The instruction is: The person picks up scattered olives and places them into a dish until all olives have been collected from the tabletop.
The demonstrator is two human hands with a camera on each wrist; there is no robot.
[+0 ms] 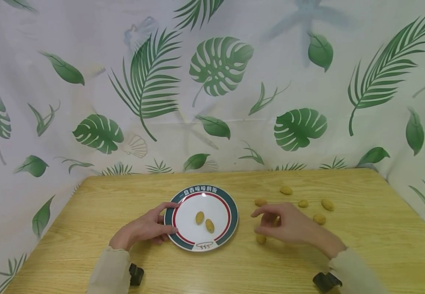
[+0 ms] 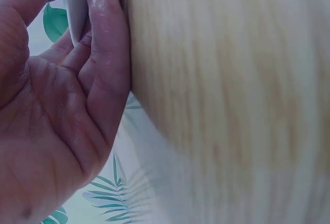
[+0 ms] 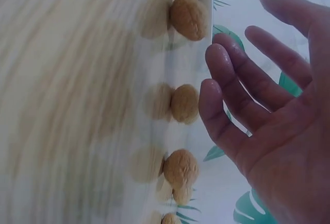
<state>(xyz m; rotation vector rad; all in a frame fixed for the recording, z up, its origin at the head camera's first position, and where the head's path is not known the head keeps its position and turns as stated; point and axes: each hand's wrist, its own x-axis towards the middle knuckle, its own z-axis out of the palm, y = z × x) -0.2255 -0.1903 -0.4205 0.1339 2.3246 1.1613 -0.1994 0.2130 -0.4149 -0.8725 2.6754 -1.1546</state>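
Note:
A white plate with a dark green rim (image 1: 233, 228) lies on the table, two brown walnut-like nuts (image 1: 199, 217) on it. My left hand (image 1: 144, 226) grips its left edge, thumb on the rim and fingers beneath; the left wrist view shows the plate edge (image 2: 76, 7) between thumb and fingers. To the right of the plate, my right hand (image 1: 289, 224) hovers with bent, parted fingers and nothing visible between them. One nut (image 1: 261, 239) lies just below its fingertips, another (image 1: 260, 202) just above. In the right wrist view the hand (image 3: 273, 95) is beside several nuts (image 3: 189, 17).
More nuts lie on the wooden table (image 1: 271, 273) beyond and right of my right hand, among them one at the back (image 1: 286, 190) and one farthest right (image 1: 327, 204). A leaf-patterned cloth (image 1: 168, 155) hangs behind the table and at its sides.

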